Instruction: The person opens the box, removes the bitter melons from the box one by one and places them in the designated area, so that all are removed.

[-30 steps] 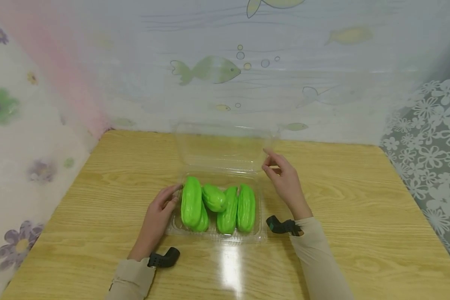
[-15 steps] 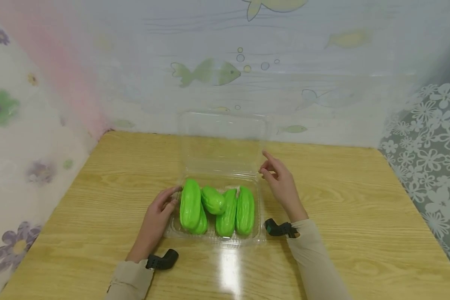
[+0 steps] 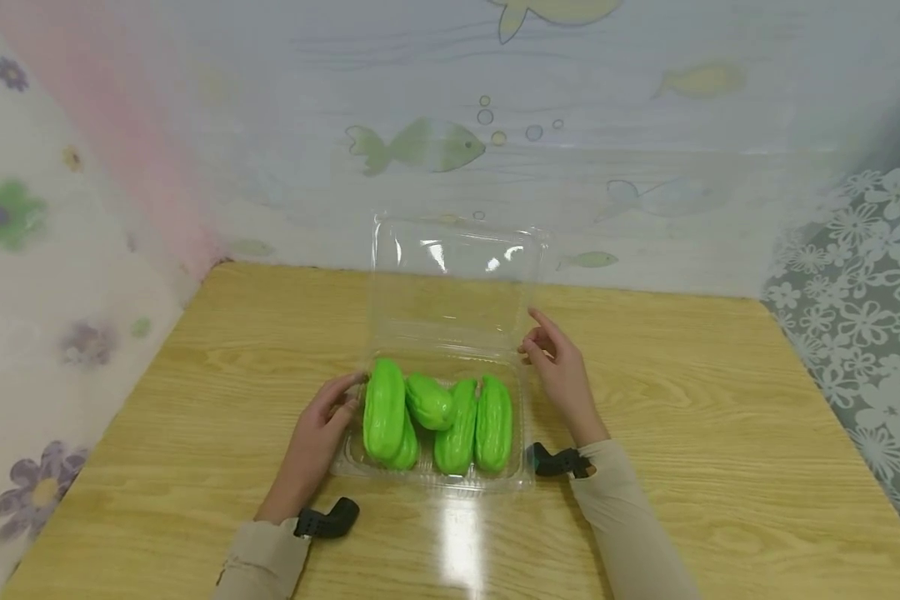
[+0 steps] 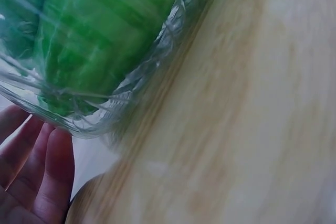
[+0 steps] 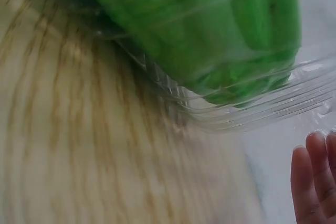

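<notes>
A clear plastic clamshell box lies on the table with its lid raised at the back. Several bright green, ribbed, gourd-like vegetables lie in its base, and one at the left rests partly on another. My left hand is at the box's left side, fingertips against the wall; in the left wrist view its fingers meet the rim. Beside the hinge's right end is my right hand, index finger extended toward the lid. Straight fingers show below the rim in the right wrist view; contact is unclear.
The wooden table meets a wall sheet printed with fish at the back. Flower-patterned coverings stand at the left and right. A black wrist camera sits on the left wrist, another on the right.
The lid's upper edge has swung up and back, away from me, and bright reflections now show on it. My right hand has shifted slightly downward and left in the picture. The left hand stays put.
</notes>
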`<state>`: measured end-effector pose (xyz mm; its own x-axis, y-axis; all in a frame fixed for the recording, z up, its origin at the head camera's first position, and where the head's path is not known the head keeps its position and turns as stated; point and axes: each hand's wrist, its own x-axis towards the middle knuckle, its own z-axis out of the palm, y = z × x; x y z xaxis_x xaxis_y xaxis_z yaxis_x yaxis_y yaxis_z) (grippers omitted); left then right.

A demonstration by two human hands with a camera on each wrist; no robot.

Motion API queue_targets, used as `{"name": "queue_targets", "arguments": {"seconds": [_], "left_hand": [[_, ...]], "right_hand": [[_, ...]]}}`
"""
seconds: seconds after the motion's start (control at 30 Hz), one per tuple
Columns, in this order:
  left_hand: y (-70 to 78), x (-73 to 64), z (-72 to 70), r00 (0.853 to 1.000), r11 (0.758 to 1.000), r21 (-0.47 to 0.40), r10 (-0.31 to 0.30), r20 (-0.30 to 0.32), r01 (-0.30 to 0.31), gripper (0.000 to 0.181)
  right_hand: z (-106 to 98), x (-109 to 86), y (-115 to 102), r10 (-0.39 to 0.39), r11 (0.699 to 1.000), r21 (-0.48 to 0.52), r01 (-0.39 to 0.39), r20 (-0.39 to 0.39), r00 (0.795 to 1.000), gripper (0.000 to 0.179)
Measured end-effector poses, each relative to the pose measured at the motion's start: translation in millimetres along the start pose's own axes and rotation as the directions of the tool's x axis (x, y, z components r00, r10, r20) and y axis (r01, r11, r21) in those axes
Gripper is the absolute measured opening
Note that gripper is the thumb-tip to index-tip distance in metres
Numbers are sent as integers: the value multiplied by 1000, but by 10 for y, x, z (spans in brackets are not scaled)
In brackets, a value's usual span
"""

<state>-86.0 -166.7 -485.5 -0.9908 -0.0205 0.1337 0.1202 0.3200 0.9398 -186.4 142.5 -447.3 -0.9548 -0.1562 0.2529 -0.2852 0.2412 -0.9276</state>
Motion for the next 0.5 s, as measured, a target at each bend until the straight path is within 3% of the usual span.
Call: {"name": "queue_targets", "arguments": {"seconds": [0.2, 0.5], "left_hand": [[152, -25, 5, 1000, 999, -19, -31, 2, 31, 32], [-127, 14, 0, 1000, 1000, -19, -17, 13, 17, 32]], "right_hand": [[-11, -1, 38, 25, 1000, 7, -25, -2, 1000, 44], [-8, 11, 176, 61, 996, 61, -62, 17, 998, 43]]}}
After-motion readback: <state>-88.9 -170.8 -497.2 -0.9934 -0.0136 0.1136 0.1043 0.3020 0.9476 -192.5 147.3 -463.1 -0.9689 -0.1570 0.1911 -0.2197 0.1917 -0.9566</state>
